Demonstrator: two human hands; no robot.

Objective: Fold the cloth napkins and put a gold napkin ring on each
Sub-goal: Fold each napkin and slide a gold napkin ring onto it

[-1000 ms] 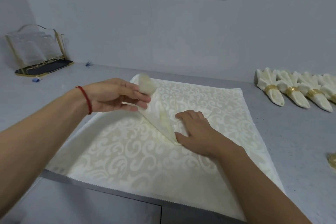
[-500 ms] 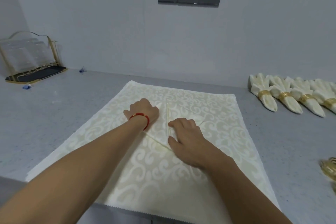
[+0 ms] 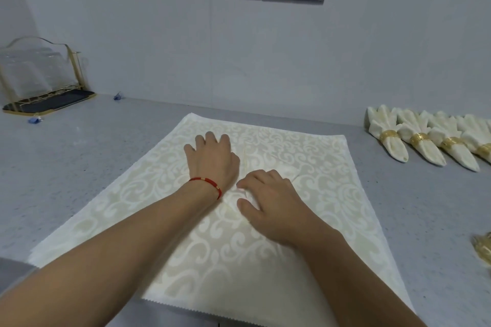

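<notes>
The cream patterned napkin [image 3: 305, 194] lies spread on the grey worktop [image 3: 106, 156], under both hands, with its near edge hanging a little over the worktop's front edge. The left hand [image 3: 212, 159] has a released grip: its fingers are spread flat and press a folded flap down. The right hand [image 3: 268, 199], just beside it on the near side, also seems to press and not to grasp, its fingers slightly bent on the fold line; I cannot tell if the thumb pinches any cloth. The risk I see is that the flap springs open or slides when one hand lifts, because the cloth looks smooth and the crease is probably not yet firm. A push toward the person could also drag the whole napkin further over the front edge. The two flaps may not meet evenly at the centre line. Far to the right of the right hand, finished napkins [image 3: 414, 138] with gold rings [image 3: 388, 135] lie in a row, well apart.
</notes>
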